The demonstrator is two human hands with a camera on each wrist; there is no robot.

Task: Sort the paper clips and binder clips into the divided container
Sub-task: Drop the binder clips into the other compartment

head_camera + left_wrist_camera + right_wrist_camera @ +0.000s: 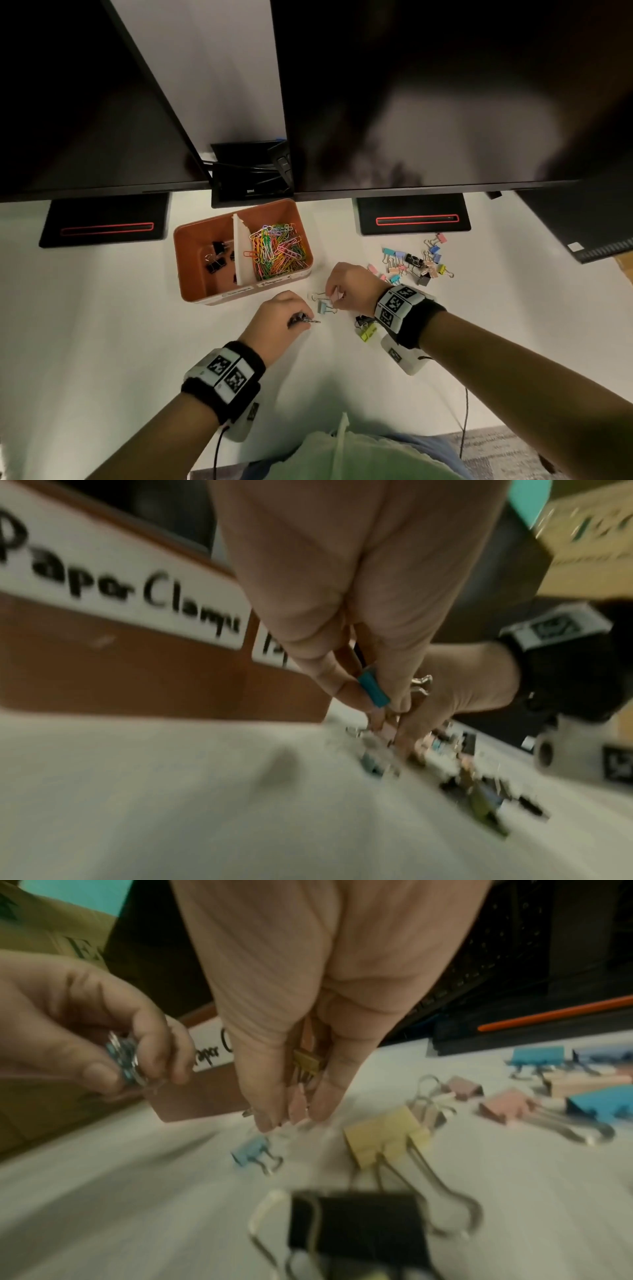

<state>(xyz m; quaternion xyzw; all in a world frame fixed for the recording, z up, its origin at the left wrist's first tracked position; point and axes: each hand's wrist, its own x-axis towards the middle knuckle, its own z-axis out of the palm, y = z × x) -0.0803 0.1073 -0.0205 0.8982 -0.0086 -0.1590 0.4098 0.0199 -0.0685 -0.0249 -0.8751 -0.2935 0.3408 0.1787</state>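
The orange-brown divided container [191, 274] holds black binder clips [215, 258] left of its white divider and coloured paper clips [279, 251] right of it. In front of the container my left hand [301, 320] pinches a teal binder clip [371, 689]. Just to the right, my right hand [334, 296] pinches a pink binder clip [296, 1104] at its fingertips, low over the table, with a yellowish clip [306, 1061] tucked higher in the palm. A small blue binder clip [323, 306] lies on the table between the two hands.
Several pastel and black binder clips [414, 260] lie loose at the right. A yellow-green clip [368, 334] and a black one [356, 1223] lie beside my right wrist. Two monitors on black bases [412, 217] stand behind, and the white desk's near edge is at my body.
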